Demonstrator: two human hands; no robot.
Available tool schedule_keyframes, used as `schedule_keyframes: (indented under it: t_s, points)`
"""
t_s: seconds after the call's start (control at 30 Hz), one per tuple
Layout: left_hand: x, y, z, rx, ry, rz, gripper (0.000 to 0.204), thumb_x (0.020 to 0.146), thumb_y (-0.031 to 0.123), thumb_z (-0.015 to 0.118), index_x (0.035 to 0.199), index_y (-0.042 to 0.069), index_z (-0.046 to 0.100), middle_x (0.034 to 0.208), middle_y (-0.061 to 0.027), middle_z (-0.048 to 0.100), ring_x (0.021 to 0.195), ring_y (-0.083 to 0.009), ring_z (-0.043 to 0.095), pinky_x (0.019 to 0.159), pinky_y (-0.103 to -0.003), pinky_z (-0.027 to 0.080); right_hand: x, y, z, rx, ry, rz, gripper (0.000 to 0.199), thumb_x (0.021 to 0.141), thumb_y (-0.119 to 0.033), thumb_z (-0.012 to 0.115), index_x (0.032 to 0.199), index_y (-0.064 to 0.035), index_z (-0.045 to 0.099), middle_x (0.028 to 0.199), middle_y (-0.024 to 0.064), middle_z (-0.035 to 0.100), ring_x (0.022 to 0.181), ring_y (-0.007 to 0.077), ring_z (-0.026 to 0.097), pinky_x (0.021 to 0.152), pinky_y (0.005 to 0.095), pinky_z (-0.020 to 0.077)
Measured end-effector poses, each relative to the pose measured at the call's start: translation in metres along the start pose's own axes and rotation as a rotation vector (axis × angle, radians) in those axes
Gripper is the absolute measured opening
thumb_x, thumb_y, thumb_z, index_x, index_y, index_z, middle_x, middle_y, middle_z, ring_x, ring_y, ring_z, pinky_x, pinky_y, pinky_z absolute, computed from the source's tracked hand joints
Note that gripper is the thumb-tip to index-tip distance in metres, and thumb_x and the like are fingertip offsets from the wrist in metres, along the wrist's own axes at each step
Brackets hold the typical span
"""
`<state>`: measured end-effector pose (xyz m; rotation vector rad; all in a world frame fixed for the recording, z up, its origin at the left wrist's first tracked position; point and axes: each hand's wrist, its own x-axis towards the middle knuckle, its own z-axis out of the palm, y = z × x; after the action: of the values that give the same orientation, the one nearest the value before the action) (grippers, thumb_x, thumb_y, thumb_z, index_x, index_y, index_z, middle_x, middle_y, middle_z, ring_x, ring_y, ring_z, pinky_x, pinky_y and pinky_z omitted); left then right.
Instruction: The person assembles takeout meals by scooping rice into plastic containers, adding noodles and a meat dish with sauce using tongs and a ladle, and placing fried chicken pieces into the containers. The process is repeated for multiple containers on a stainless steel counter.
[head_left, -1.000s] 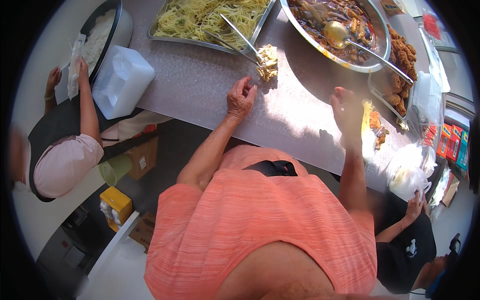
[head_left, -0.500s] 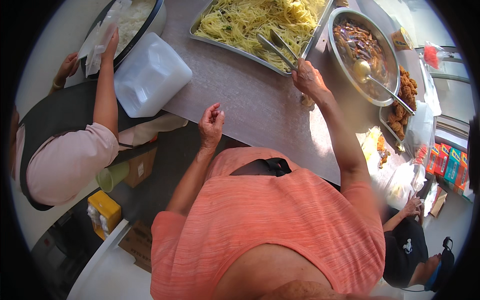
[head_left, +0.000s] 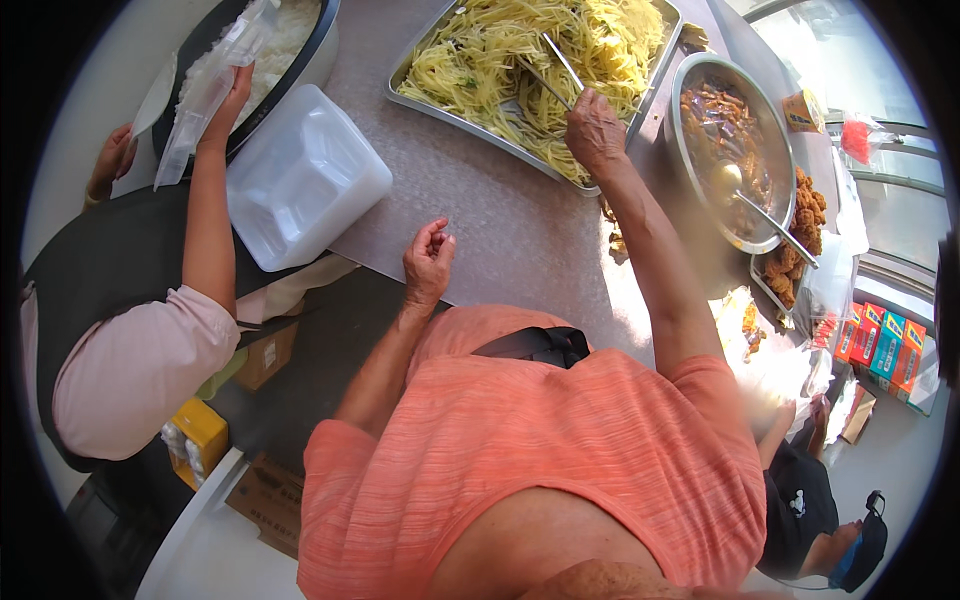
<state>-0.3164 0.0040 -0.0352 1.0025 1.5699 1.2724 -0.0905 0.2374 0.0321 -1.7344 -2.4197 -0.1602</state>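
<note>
My right hand (head_left: 597, 130) grips metal tongs (head_left: 565, 68), whose arms stand apart with their ends down in the shredded potato (head_left: 480, 58). This pale yellow heap fills a rectangular metal tray (head_left: 475, 127) at the far edge of view. Some bare metal shows through near the tongs. My left hand (head_left: 430, 262) hovers by the near edge of the table, fingers loosely curled, the thumb apart, nothing visible in it. To its left lies a stack of clear plastic compartment trays (head_left: 300, 180). Right of my right hand, a round metal basin (head_left: 684, 150) holds a brown saucy dish and a ladle (head_left: 760, 208).
On the left, a co-worker (head_left: 140, 370) holds a clear tray (head_left: 215, 85) over a large pot of white rice (head_left: 297, 40), with a scoop in the other hand. Fried pieces (head_left: 785, 272) lie beyond the basin. Another person (head_left: 805, 495) works at lower right, near coloured boxes (head_left: 885, 345).
My right hand has moved up and slightly left, taking the tongs deeper over the potato. The co-worker's tray has tilted, and a scoop now shows. My left hand has barely shifted.
</note>
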Motion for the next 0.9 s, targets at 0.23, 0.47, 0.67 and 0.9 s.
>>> schedule_keyframes:
  t_s: [0.23,0.47,0.67,0.9]
  points:
    - [-0.004,0.002,-0.001,-0.011,-0.009,-0.04,0.028,0.085,0.005,0.059,0.113,0.0,0.056,0.079,0.0015,0.055,0.064,-0.0032,0.05,0.056,-0.017,0.043,0.01,0.023,-0.019,0.243,-0.24,-0.075,0.027,0.085,-0.023,0.055,0.086,0.0032,0.056,0.081,0.0252,0.061,0.082,0.0398,0.062,0.073,0.0465,0.0482]
    - [0.002,-0.003,0.001,0.012,-0.03,-0.019,0.029,0.085,0.005,0.059,0.113,0.0,0.056,0.079,0.0015,0.055,0.064,-0.0038,0.05,0.057,-0.018,0.044,-0.061,0.042,-0.087,0.209,-0.326,0.007,0.033,0.085,-0.026,0.06,0.095,0.0022,0.048,0.082,0.0216,0.057,0.078,0.0377,0.062,0.066,0.0462,0.0495]
    - [0.002,0.0,-0.001,0.015,-0.022,-0.052,0.027,0.083,0.007,0.061,0.11,0.002,0.059,0.077,0.0011,0.056,0.063,-0.0036,0.05,0.055,-0.019,0.044,-0.096,0.022,-0.063,-0.038,-0.061,-0.142,0.034,0.081,-0.025,0.063,0.098,-0.0018,0.045,0.081,0.0105,0.049,0.07,0.0286,0.059,0.057,0.0395,0.0513]
    - [0.001,0.0,-0.007,-0.001,-0.043,-0.041,0.028,0.084,0.005,0.059,0.112,0.001,0.058,0.077,0.001,0.056,0.063,-0.004,0.05,0.056,-0.019,0.044,-0.035,0.032,-0.022,0.112,-0.158,-0.004,0.03,0.085,-0.024,0.057,0.098,0.0009,0.047,0.088,0.0227,0.059,0.078,0.0396,0.062,0.07,0.0466,0.0509]
